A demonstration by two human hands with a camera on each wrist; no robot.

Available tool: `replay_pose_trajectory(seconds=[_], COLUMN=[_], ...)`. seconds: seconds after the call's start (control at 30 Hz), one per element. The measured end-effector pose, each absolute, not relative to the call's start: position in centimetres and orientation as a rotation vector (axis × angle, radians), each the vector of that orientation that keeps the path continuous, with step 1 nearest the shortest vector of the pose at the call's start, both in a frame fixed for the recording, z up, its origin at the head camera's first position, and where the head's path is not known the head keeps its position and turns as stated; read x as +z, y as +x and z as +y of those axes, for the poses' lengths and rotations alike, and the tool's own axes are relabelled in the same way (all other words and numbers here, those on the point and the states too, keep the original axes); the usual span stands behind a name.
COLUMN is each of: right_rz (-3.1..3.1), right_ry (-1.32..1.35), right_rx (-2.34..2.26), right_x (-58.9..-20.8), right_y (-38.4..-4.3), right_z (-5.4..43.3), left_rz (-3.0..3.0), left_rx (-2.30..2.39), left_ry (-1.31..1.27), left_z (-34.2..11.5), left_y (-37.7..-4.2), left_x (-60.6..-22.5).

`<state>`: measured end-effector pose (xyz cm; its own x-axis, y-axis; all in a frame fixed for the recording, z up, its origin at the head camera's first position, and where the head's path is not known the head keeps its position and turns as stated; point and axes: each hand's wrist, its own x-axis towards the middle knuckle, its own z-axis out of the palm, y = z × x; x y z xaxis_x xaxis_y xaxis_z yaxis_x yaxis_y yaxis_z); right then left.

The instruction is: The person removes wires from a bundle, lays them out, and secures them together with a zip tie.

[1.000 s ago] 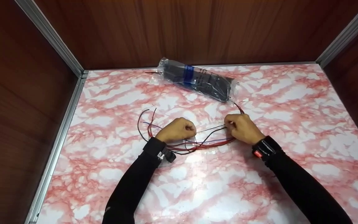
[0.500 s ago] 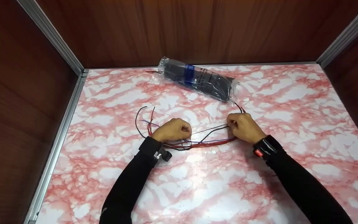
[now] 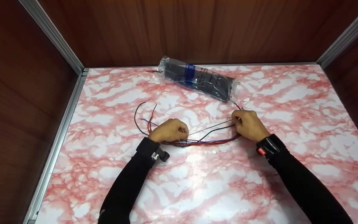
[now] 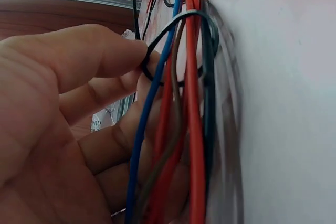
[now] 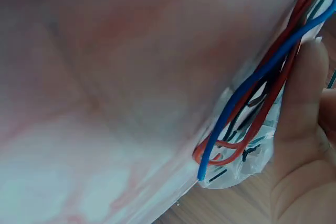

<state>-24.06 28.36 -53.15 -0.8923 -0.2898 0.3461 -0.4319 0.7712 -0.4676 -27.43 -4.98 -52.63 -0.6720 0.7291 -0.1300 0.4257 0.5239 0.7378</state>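
Observation:
A bundle of red, blue, brown and black wires (image 3: 210, 142) lies across the tabletop, passing under both hands. Round it runs a black cable tie (image 4: 167, 29), formed into a loop in the left wrist view. At that loop my left hand (image 3: 170, 130) pinches the tie between thumb and index finger, its other fingers behind the wires (image 4: 193, 129). My right hand (image 3: 250, 124) pinches the tie's tail, which stretches straight between the hands. The right wrist view has the right hand (image 5: 302, 129) beside the bent red wires and a blue wire end (image 5: 205, 169).
A clear plastic bag (image 3: 197, 79) of black contents with a blue band lies behind the hands, near the brown back panel (image 3: 197, 31). Loose wire ends (image 3: 138, 112) curl out left of the left hand. Brown panels with metal edging enclose the red-and-white marbled tabletop (image 3: 204, 186).
My right hand has moved right and slightly away, the left hand slightly left. The stretch of tie between them is longer, and its loop around the wires looks smaller.

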Motion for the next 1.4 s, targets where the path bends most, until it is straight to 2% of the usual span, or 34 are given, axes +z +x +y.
replay_pose_trajectory(seconds=[0.27,0.6,0.73,0.93,1.2,1.4], right_rz=[-2.853,-2.689,-2.712,-2.706,-2.573,-2.555], right_ry=[0.576,1.103,1.229,1.164,0.979,0.864], right_rx=[1.16,0.968,0.979,1.023,0.754,0.722], right_x=[-52.2,-52.5,-52.3,-52.4,-52.3,-52.3], right_y=[-23.8,-23.7,-23.3,-22.9,-23.8,-24.3], right_z=[27.9,28.2,28.7,28.8,30.0,31.3], left_rz=[2.347,2.372,2.385,2.387,2.33,2.354], left_rx=[1.007,0.983,0.968,0.965,0.985,0.988], left_ry=[0.957,0.975,0.953,0.941,0.951,0.911], left_z=[-5.3,-5.2,-5.3,-5.3,-5.3,-5.8], left_y=[-27.4,-27.2,-27.1,-27.0,-26.7,-26.7], left_x=[-52.8,-53.1,-53.1,-53.1,-53.1,-53.2])
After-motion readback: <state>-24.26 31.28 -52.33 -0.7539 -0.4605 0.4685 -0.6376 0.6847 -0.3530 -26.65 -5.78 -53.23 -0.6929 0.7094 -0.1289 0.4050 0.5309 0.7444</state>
